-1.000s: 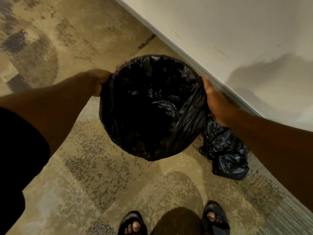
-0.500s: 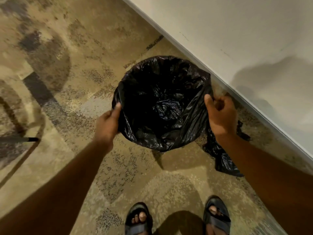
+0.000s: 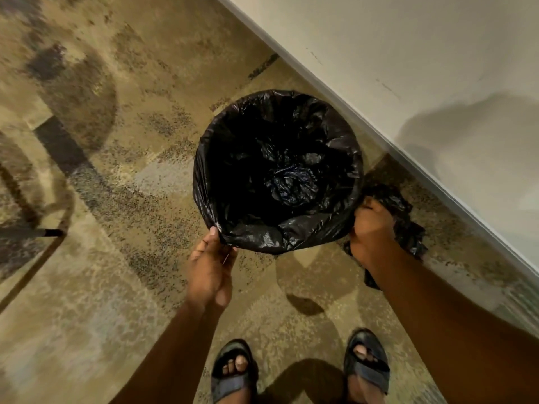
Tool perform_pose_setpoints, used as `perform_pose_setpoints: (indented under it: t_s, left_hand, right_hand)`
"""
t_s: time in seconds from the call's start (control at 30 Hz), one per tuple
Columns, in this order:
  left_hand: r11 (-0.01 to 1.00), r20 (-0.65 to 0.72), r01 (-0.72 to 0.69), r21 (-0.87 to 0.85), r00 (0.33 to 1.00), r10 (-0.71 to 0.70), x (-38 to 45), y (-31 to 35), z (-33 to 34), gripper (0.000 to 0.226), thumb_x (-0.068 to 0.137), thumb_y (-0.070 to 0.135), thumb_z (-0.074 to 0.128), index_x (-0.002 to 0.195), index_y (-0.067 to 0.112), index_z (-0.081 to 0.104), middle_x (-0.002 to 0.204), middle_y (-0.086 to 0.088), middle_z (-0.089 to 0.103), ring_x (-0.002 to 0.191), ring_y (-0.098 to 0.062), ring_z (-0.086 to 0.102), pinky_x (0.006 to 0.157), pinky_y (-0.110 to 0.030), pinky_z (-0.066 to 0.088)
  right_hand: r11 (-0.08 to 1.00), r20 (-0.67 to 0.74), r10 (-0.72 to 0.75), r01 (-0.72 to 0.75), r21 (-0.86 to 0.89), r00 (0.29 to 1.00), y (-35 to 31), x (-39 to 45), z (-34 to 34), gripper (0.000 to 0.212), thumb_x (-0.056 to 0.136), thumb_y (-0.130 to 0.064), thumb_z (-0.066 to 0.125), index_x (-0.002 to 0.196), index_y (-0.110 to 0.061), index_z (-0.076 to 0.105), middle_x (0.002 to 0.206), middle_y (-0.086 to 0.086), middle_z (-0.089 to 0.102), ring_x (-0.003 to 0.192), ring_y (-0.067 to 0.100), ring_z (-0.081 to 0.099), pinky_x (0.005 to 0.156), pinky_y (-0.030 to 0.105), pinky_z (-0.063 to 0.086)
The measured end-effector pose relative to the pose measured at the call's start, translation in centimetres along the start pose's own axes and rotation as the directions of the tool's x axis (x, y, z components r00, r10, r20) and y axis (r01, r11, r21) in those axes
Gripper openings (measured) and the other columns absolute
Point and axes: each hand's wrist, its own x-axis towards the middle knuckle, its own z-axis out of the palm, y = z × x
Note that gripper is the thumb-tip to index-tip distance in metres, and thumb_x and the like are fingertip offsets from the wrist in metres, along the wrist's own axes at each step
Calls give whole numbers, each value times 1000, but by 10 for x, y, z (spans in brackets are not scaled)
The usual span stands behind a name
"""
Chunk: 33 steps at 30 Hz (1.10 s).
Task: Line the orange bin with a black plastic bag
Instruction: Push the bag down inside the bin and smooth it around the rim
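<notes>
Both hands are at the bin's near rim: left hand loose-fingered, touching the black plastic bag; right hand clenched on bunched plastic. Bin stands on floor beside wall.

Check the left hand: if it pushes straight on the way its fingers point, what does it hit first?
The left hand points up-frame at the near rim of the black bag; its fingertips look already at the plastic, so it likely meets that bag-covered rim first. Depth is unclear.
</notes>
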Motion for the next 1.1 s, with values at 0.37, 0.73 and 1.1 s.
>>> perform_pose_setpoints:
  t_s: [0.37,0.73,1.1]
  left_hand:
    - [859,-385,106,501,916,112,50,23,0,25,100,14,54,124,9,55,97,-5,65,79,-15,57,69,-29,51]
    - [631,-246,238,738,966,-77,68,31,-8,29,96,-2,52,120,11,61,102,-16,71,73,-22,63,60,-31,53]
    - [-289,839,-795,533,542,55,62,62,103,33,89,14,48,117,13,65,108,-9,64,101,-27,61,81,-32,46]
  right_hand:
    - [970,-127,-84,52,-238,988,23,15,-10,25,96,-18,57,119,-10,64,112,20,68,85,30,61,74,45,53]
    - [394,320,-794,839,-375,516,-54,-32,35,23,95,-13,48,106,-6,67,105,12,61,84,13,56,74,9,41]
    - [-536,775,92,687,-491,625,-9,26,134,89,88,-43,55,158,-23,3,166,8,-1,152,33,-12,119,59,5]
